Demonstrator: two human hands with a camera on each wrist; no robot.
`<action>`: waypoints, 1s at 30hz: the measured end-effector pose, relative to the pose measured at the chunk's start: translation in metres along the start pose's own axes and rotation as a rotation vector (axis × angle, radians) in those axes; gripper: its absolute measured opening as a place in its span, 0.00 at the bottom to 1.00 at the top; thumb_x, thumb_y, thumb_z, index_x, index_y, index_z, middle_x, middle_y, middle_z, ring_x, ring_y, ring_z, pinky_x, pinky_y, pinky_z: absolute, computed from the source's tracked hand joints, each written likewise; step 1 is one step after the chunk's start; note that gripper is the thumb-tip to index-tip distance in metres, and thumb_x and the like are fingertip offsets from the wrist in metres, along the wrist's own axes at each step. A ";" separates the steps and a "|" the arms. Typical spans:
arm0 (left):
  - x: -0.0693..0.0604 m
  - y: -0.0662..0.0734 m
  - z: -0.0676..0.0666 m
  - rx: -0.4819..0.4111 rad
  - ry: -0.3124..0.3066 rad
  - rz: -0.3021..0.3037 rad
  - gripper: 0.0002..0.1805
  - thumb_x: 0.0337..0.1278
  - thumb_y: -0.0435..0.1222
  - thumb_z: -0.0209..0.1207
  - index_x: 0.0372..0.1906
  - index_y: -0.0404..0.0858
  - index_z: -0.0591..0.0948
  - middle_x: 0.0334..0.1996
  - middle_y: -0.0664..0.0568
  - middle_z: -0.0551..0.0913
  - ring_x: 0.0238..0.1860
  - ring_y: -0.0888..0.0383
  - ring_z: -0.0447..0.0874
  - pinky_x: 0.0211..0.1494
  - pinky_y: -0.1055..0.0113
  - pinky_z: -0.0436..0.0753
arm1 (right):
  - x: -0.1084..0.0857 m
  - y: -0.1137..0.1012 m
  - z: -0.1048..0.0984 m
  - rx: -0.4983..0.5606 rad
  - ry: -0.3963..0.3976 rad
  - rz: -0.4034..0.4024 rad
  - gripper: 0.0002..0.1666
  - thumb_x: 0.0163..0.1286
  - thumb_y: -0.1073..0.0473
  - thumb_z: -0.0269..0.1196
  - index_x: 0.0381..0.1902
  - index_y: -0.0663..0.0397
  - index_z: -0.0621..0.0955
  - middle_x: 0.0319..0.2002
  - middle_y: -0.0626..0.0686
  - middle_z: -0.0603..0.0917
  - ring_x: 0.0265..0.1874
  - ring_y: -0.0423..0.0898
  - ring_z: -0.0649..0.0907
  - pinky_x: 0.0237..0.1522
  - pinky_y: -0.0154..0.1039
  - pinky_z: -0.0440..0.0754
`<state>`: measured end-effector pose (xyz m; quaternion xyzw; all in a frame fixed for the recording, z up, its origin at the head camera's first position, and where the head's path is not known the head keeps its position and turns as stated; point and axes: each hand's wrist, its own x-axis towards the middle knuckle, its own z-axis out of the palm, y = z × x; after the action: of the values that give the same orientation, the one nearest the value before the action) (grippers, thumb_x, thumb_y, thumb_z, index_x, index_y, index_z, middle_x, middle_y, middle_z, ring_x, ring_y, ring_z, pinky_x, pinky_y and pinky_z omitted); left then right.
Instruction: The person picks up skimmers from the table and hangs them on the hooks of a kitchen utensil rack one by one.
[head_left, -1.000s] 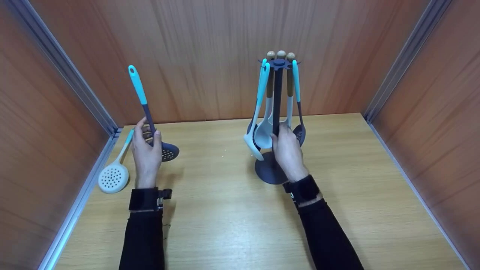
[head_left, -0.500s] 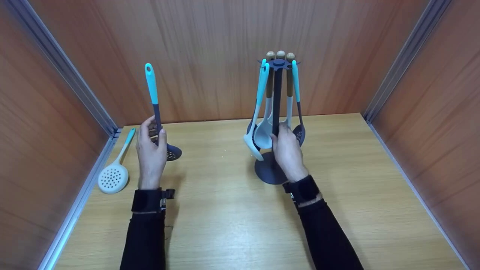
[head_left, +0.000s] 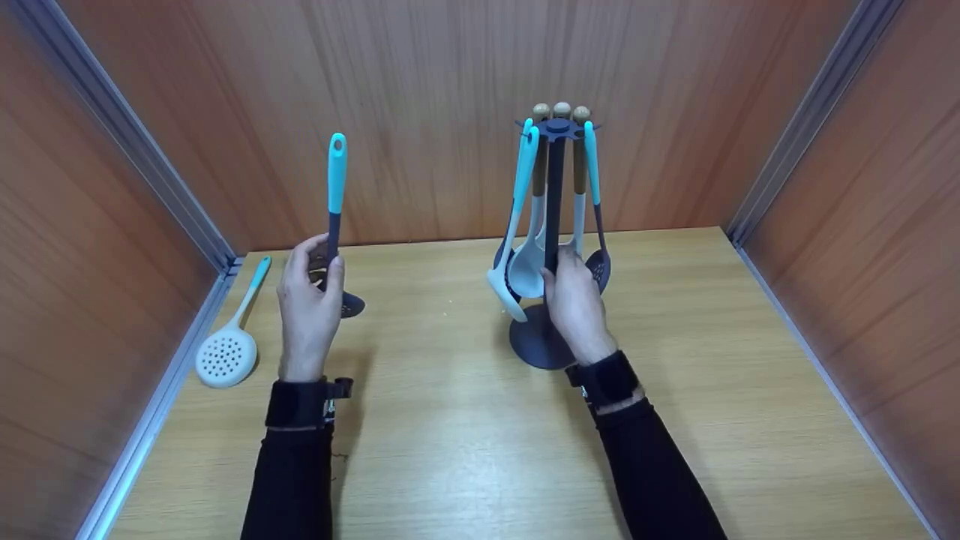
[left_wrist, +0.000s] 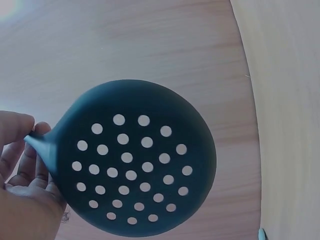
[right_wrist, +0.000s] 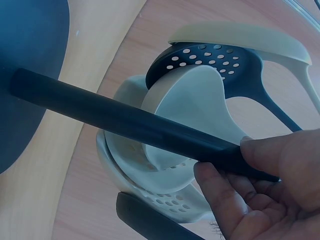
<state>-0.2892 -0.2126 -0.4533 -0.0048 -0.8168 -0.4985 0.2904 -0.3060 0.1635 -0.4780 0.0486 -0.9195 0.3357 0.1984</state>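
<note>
Near the neck, my left hand (head_left: 311,315) pinches a dark skimmer (left_wrist: 135,160) with a turquoise handle (head_left: 337,176). The skimmer stands almost upright above the table, and its round perforated head fills much of the left wrist view. My right hand (head_left: 577,300) grips the dark post (right_wrist: 125,122) of a utensil stand low down, above its round base (head_left: 538,345). Several utensils hang around the stand's top, including a pale ladle (head_left: 506,289), a white spoon (head_left: 527,270) and another dark perforated skimmer (head_left: 599,266). The ones at the back are partly hidden.
A pale skimmer (head_left: 226,355) with a turquoise handle lies on the table (head_left: 450,420) at the left, near the side wall. Wooden panels (head_left: 420,112) with metal edging enclose the table at the back and both sides.
My left hand has shifted slightly right with the dark skimmer, whose handle has swung from leaning left to nearly upright. My right hand and the stand stay put.
</note>
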 end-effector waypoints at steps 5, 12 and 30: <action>-0.002 0.004 0.001 0.006 -0.014 0.028 0.21 0.90 0.32 0.63 0.78 0.34 0.81 0.64 0.37 0.88 0.67 0.43 0.87 0.72 0.49 0.86 | -0.001 0.001 0.001 -0.015 0.013 -0.034 0.14 0.91 0.64 0.65 0.64 0.70 0.80 0.55 0.70 0.89 0.58 0.68 0.94 0.56 0.62 0.95; -0.004 0.010 0.004 0.031 -0.050 0.039 0.20 0.90 0.33 0.63 0.76 0.34 0.82 0.63 0.39 0.88 0.65 0.47 0.88 0.69 0.56 0.86 | -0.001 0.001 0.001 0.003 0.010 -0.029 0.12 0.91 0.65 0.64 0.62 0.70 0.80 0.54 0.70 0.90 0.57 0.67 0.94 0.55 0.62 0.95; -0.013 0.028 0.016 0.038 -0.111 0.080 0.21 0.87 0.31 0.67 0.76 0.35 0.83 0.61 0.39 0.90 0.63 0.43 0.89 0.68 0.45 0.91 | -0.001 -0.002 -0.001 -0.004 -0.008 0.014 0.13 0.91 0.63 0.65 0.63 0.68 0.80 0.55 0.68 0.90 0.57 0.66 0.94 0.54 0.61 0.95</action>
<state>-0.2772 -0.1820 -0.4421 -0.0594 -0.8400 -0.4701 0.2644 -0.3046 0.1627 -0.4762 0.0433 -0.9214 0.3349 0.1925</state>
